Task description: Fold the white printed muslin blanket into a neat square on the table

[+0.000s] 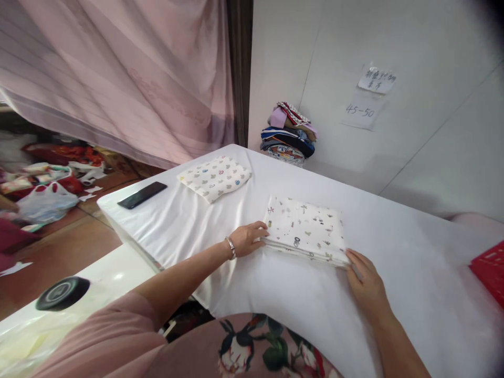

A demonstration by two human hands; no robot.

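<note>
A white cloth (305, 228) with small scattered prints lies folded into a rectangle in several layers on the white-covered table (394, 231). My left hand (247, 239), with a silver bracelet at its wrist, grips the cloth's left edge near the front corner. At the front right corner my right hand (366, 278) has its thumb and fingers closed on the edge. Farther back to the left lies a second folded cloth (216, 178), white with grey and coloured prints, touched by neither hand.
A black phone (142, 195) lies near the table's left edge. A red plastic basket (490, 268) is at the far right. Behind the table, folded fabrics (289, 134) are stacked against the wall. A round black object (63, 293) sits on a lower white surface at left.
</note>
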